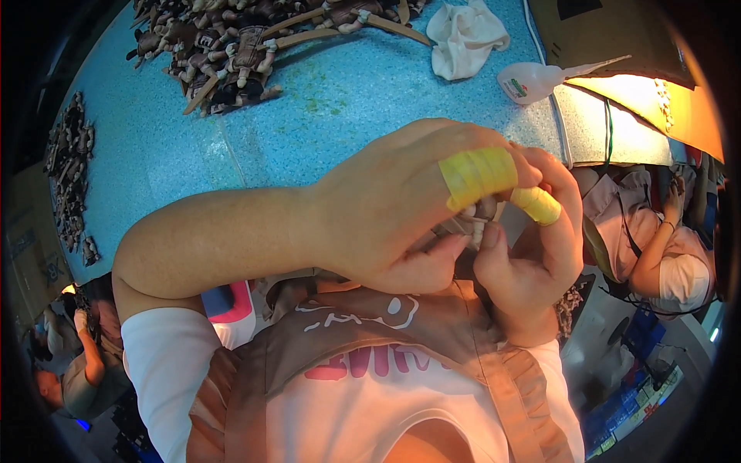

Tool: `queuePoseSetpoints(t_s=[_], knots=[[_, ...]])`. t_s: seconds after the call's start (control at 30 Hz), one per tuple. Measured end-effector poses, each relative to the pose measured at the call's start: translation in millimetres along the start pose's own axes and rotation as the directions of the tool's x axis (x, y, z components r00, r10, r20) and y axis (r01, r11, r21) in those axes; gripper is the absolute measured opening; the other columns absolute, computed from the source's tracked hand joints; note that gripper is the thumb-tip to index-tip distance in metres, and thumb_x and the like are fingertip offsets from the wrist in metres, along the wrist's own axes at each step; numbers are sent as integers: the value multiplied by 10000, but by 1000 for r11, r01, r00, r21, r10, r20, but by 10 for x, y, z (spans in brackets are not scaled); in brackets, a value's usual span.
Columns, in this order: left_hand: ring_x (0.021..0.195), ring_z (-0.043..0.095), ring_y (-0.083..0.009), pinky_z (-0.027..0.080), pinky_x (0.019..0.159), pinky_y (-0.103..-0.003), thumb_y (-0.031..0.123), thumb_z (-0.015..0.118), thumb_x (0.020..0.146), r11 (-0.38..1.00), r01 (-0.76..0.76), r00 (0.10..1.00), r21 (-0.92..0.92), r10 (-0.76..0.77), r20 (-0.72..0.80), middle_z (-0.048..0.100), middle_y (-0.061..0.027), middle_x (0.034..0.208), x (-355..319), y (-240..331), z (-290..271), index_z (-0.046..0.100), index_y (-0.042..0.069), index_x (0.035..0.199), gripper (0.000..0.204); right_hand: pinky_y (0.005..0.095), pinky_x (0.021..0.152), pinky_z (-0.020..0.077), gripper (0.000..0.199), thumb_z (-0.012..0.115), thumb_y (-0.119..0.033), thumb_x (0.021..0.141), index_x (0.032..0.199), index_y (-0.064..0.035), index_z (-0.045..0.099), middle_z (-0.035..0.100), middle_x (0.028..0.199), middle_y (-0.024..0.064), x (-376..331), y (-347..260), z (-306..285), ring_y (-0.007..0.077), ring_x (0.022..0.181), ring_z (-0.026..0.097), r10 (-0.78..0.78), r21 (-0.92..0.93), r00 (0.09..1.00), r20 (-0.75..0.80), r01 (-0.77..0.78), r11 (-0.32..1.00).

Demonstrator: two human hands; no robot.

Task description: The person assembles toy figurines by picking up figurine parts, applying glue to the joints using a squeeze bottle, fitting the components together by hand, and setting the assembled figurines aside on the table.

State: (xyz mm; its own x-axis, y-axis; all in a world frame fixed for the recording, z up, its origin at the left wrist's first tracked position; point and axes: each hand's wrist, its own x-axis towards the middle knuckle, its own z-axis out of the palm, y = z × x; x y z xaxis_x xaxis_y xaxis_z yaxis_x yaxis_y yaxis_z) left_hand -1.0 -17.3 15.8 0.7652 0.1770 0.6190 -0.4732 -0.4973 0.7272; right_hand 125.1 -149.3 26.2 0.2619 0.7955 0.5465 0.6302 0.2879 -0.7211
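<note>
Just by the table's (pixel 297 150) near edge, here's a small pale piece (pixel 478 230), pinched between thumbs and curled fingers of the left hand (pixel 386 201) and the right hand (pixel 532 262); some fingertips are hidden, so I can't tell their grip. Both hands close in tight, probably to steady something so little. Yellow tape (pixel 480 176) wraps a finger, perhaps as padding. Beyond, open blue surface gives the knuckles room. Toward the far edge sits a heap of brown figures (pixel 251 54) with flat sticks (pixel 309 37), seemingly pushed back to free that space; a row of figures (pixel 71 174) lines the left edge. A white cloth (pixel 467 38) lies far right, and a squeeze bottle (pixel 532 82) hugs the right edge, nozzle outward.
</note>
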Motion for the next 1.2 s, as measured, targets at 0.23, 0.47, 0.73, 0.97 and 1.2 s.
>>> queuePoseSetpoints(t_s=[0.23, 0.47, 0.73, 0.97, 1.2], knots=[[940, 566, -325, 470, 798, -390, 21, 558, 630, 998, 46, 998, 49, -48, 36, 550, -152, 1068, 7, 4, -21, 489, 32, 1146, 521, 333, 729, 533, 300, 655, 1, 639, 916, 86, 577, 525, 1078, 246, 2, -18, -5, 278, 892, 608, -8, -53, 1000, 22, 10, 999], [917, 572, -317, 469, 794, -392, 18, 550, 616, 997, 48, 998, 67, -50, 24, 554, -136, 1049, -6, 2, -4, 501, 44, 1102, 490, 326, 715, 535, 301, 669, -3, 637, 905, 97, 576, 528, 1068, 241, -29, -1, 40, 265, 859, 609, -9, -61, 1000, 6, 9, 998], [914, 572, -314, 470, 791, -389, 21, 549, 622, 996, 59, 998, 70, -60, 17, 552, -133, 1042, -19, 14, -3, 507, 45, 1095, 475, 316, 701, 530, 301, 683, -19, 636, 900, 83, 583, 541, 1046, 230, -23, -14, 52, 249, 833, 607, -13, -90, 1000, -4, 12, 996], [909, 571, -313, 472, 783, -387, 20, 547, 629, 996, 70, 997, 57, -71, 17, 550, -130, 1035, -22, 15, 2, 507, 42, 1097, 471, 316, 700, 529, 315, 679, -8, 615, 902, 79, 583, 541, 1048, 227, -32, -9, 52, 249, 831, 605, -9, -98, 1000, -3, 8, 995], [911, 571, -309, 476, 777, -383, 6, 542, 631, 997, 57, 998, 55, -58, 14, 551, -122, 1040, -28, 6, -1, 493, 41, 1115, 488, 319, 705, 529, 317, 673, 1, 605, 898, 79, 581, 541, 1049, 227, -28, -11, 60, 253, 834, 603, -5, -81, 1000, -10, 4, 997]])
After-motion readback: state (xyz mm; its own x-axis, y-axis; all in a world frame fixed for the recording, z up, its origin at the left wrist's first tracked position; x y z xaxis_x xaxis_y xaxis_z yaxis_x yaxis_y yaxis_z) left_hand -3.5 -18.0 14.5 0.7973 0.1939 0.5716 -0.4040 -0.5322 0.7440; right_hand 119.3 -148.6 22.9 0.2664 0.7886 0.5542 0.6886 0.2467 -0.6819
